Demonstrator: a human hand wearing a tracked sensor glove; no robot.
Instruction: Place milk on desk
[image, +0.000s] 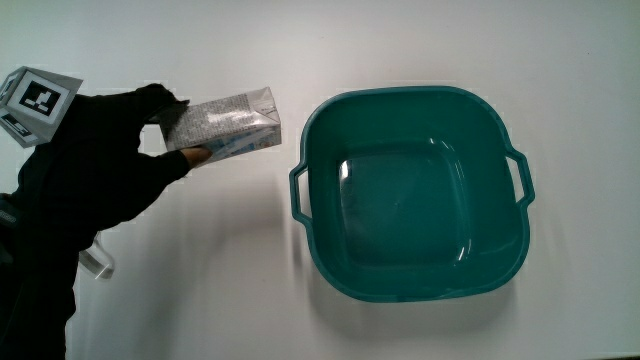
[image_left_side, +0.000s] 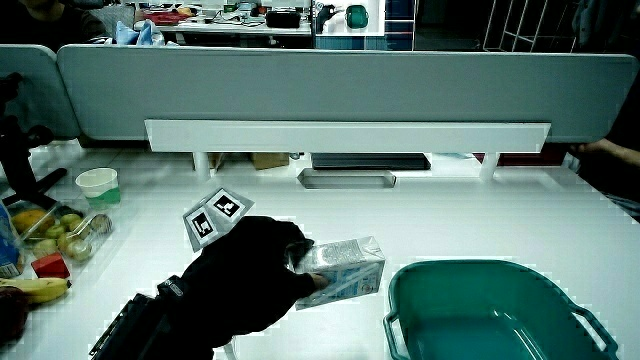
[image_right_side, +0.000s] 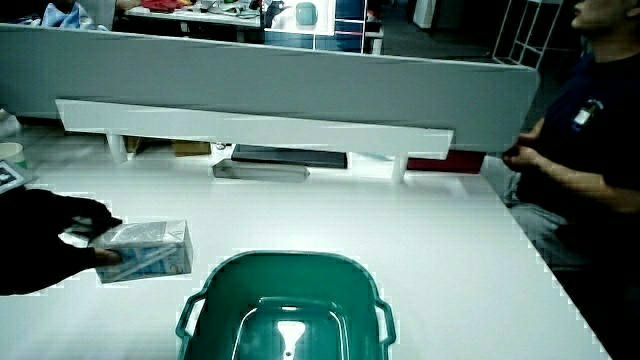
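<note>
The milk carton (image: 228, 123), small with grey print and a blue band, lies on its side on the white desk beside the teal basin (image: 415, 290). The gloved hand (image: 120, 150) is shut on the carton's end away from the basin, fingers over its top and thumb under its near edge. Both side views show the carton (image_left_side: 345, 268) (image_right_side: 150, 249) low at the desk surface with the hand (image_left_side: 255, 270) (image_right_side: 55, 245) around it. Whether it rests fully on the desk is unclear. A patterned cube (image: 35, 100) sits on the back of the hand.
The teal basin (image_left_side: 480, 275) (image_right_side: 200, 300) has two handles and holds nothing. A small clear object (image: 98, 262) lies near the forearm. Fruit in a tray (image_left_side: 60, 232) and a cup (image_left_side: 98, 183) stand at the desk's edge. A low grey partition (image_left_side: 340, 95) closes off the desk.
</note>
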